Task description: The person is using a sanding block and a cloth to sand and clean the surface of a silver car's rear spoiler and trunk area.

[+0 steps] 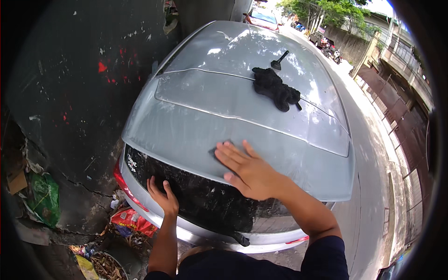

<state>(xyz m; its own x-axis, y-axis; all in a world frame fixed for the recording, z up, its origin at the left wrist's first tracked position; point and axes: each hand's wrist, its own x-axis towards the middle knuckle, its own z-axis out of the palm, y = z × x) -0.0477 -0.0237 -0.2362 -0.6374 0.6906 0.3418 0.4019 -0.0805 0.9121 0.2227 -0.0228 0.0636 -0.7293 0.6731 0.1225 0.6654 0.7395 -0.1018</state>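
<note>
A silver car stands before me, its dusty roof (pixel 186 105) and rear spoiler (pixel 172 135) facing me. My right hand (pixel 252 175) lies on the spoiler, pressing down on a small dark flat piece (pixel 213 153). Only the edges of that piece show past the fingers, so its kind is unclear. Low over the dark rear window (pixel 196 196) is my left hand (pixel 164 197), its fingers spread and nothing in them; whether it touches the glass I cannot tell. A crumpled black cloth (pixel 275 88) rests on the roof, just behind the antenna (pixel 280 60).
A dark, cracked wall (pixel 84 107) runs close along the car's left side. Rubbish, including a red plastic bag (pixel 133 220) and a green one (pixel 44 198), lies at its foot. A road (pixel 368 200) passes on the right. Another car (pixel 262 19) stands ahead.
</note>
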